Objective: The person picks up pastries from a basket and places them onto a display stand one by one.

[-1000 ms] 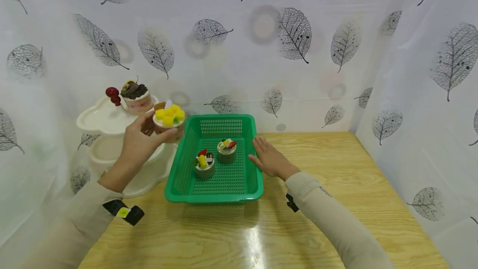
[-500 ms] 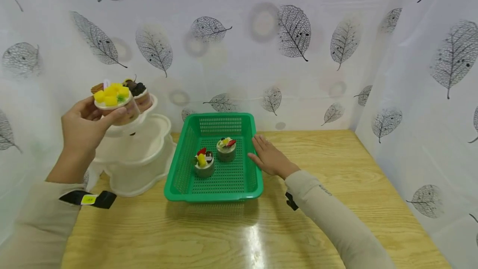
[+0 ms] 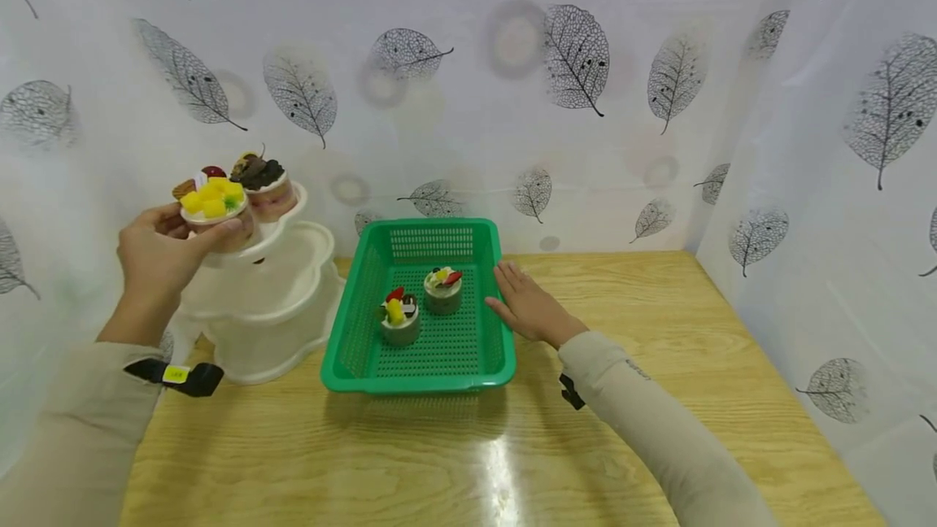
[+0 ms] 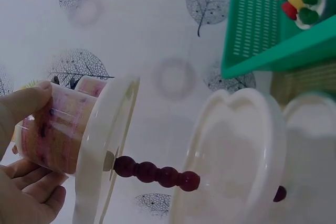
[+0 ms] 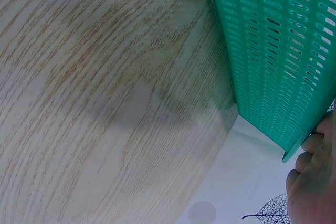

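In the head view my left hand (image 3: 157, 259) holds a clear dessert cup topped with yellow fruit cubes (image 3: 212, 200), thumb on one side and fingers on the other. The cup sits at the top tier of a white tiered stand (image 3: 256, 291); in the left wrist view its base (image 4: 58, 129) meets that tier (image 4: 97, 145). Beside it stands a cup with dark chocolate topping (image 3: 267, 185). My right hand (image 3: 533, 307) rests with extended fingers against the right rim of a green basket (image 3: 417, 385). Two fruit-topped dessert cups (image 3: 400, 322) (image 3: 443, 293) stand inside the basket.
A red beaded post (image 4: 157, 174) joins the stand's tiers. The wooden table (image 3: 410, 462) extends in front and to the right. A white curtain with leaf prints (image 3: 468, 104) hangs behind and at both sides.
My left hand has carried the yellow-topped cup leftward from near the basket to the stand's top tier, then lowered it slightly. The right hand has stayed at the basket rim.
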Motion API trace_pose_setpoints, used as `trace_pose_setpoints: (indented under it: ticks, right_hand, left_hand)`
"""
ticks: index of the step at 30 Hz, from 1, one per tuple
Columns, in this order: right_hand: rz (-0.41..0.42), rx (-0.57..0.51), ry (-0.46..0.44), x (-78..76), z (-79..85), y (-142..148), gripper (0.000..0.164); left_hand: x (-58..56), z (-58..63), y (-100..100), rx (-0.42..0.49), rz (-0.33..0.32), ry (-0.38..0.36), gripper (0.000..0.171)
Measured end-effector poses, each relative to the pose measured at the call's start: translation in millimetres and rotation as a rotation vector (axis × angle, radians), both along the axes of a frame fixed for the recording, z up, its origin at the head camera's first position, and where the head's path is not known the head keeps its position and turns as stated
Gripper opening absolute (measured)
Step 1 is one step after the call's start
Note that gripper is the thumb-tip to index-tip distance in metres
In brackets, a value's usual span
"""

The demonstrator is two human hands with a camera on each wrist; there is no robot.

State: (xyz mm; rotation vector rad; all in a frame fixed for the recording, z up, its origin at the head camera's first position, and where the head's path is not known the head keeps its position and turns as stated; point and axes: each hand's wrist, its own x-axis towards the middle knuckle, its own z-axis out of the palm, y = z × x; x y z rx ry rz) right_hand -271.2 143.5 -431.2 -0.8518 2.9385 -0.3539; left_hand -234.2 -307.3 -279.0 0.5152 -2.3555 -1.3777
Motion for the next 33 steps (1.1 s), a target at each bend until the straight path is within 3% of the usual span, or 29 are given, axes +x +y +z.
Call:
trace_pose_setpoints:
  ticks: [7,16,33]
  right_hand:
    - [0.003,-0.002,0.011,-1.0,-3.3,-0.8,0.067]
    - [0.001,-0.006,0.013,-0.5,-3.3,0.0,0.066]
    - [0.0,-0.011,0.007,1.6,-0.8,0.0,0.066]
  left_hand:
    - [-2.9,-6.7,-1.2,-0.018,-0.065,-0.021,0.095]
    - [-3.3,-5.9,1.3,-0.136,-0.132,-0.059,0.098]
    - [-0.8,-0.4,1.6,-0.188,-0.173,-0.11,0.101]
